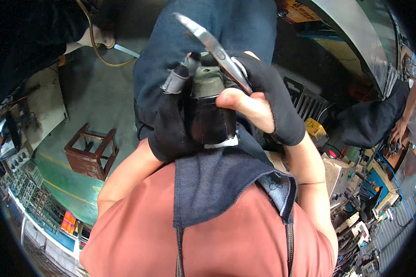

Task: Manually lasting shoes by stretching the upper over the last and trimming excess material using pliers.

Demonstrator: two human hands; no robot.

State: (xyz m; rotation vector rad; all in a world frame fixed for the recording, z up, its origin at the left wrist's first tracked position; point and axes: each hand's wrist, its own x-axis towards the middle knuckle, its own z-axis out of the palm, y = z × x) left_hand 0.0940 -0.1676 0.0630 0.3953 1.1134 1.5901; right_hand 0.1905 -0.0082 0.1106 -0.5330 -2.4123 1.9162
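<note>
My left hand (171, 115), in a black glove with grey tape round one finger, is closed round the left side of a black leather shoe upper (212, 117). The upper fits over a greenish-grey shoe last (208, 81) with a hole in its top. A white edge shows at the end nearest my body. From the right, my black-gloved right hand (275, 99), thumb bare, presses on the upper. It also grips a curved silver metal tool (212, 46), whose long arm points up and left. The tool's other end is hidden by my hand.
A brown wooden stool (91, 151) stands on the floor at left. Another person's foot (97, 37) shows at upper left, near a yellowish hose (97, 51). On the right are another person's hand (397, 134), a large metal housing (356, 27) and a cluttered workbench (379, 184).
</note>
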